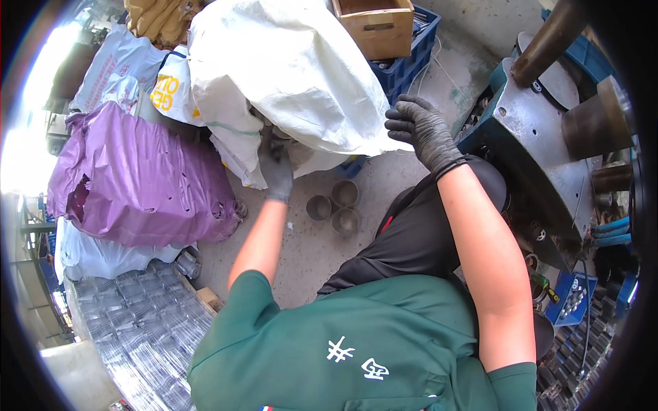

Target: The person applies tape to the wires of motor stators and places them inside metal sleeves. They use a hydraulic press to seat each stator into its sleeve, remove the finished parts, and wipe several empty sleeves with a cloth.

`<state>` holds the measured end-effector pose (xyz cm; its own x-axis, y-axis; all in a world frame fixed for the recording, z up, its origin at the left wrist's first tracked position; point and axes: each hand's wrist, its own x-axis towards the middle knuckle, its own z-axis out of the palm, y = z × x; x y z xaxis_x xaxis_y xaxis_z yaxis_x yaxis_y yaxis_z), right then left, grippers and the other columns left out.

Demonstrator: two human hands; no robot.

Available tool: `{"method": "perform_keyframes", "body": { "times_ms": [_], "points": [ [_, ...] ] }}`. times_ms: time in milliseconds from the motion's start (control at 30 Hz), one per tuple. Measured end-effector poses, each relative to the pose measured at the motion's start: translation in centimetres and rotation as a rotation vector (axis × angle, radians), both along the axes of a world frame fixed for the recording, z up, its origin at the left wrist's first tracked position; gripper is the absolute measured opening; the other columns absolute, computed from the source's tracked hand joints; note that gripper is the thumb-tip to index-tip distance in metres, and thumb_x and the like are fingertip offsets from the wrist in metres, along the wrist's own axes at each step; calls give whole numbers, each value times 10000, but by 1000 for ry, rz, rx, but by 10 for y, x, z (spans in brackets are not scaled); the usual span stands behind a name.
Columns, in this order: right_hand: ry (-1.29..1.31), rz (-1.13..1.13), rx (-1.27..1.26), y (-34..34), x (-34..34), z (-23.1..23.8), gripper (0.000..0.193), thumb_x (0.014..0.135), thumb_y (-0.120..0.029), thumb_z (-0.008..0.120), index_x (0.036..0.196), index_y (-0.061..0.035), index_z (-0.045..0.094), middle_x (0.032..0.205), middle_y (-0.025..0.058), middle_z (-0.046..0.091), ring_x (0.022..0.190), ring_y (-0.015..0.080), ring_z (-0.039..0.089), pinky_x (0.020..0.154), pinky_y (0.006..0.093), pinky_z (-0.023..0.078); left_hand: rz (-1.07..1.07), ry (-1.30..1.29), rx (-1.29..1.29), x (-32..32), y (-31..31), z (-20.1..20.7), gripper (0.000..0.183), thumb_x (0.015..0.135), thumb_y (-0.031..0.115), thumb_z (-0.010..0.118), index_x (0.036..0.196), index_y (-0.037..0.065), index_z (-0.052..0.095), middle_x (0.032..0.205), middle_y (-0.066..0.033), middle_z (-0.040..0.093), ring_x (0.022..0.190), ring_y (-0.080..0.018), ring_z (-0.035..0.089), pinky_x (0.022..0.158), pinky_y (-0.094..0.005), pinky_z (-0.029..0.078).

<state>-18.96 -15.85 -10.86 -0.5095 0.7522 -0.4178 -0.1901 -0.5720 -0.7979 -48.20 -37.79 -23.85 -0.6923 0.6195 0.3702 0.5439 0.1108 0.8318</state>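
Note:
A large white woven sack (295,61) lies in front of me, its loose fabric gathered in folds. My left hand (277,172), in a dark grey glove, reaches into a gap at the sack's near side. Its fingers are partly hidden there, so I cannot make out what they hold, if anything. My right hand (426,133), gloved too, is raised beside the sack's right corner with its fingers stretched out and nothing in them. Three round metal cups (345,193) stand close together on the floor between my arms.
A purple wrapped bundle (144,178) sits at left, above plastic-wrapped stacked metal parts (144,315). Beyond the sack are a wooden box (375,31) and a blue crate (404,72). A heavy metal machine (534,130) stands close on my right, with a blue parts tray (574,296) nearer me.

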Motion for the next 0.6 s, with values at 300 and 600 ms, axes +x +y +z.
{"method": "perform_keyframes", "body": {
  "times_ms": [300,600],
  "points": [
    [334,-172,61,-21,54,27,339,1012,-131,621,1331,-40,550,1055,188,716,916,307,740,820,437,637,-78,138,-768,102,-173,-120,640,791,58,700,1416,62,568,1610,-244,362,1434,-439,440,1158,-479,437],
    [415,-281,610,-98,273,131,469,1028,-215,625,1465,-59,554,1198,197,716,1062,309,709,942,463,565,-349,124,-781,81,-127,-139,690,857,352,771,1440,36,578,1452,-211,594,1365,-373,541,1154,-398,431]
  ]
}}
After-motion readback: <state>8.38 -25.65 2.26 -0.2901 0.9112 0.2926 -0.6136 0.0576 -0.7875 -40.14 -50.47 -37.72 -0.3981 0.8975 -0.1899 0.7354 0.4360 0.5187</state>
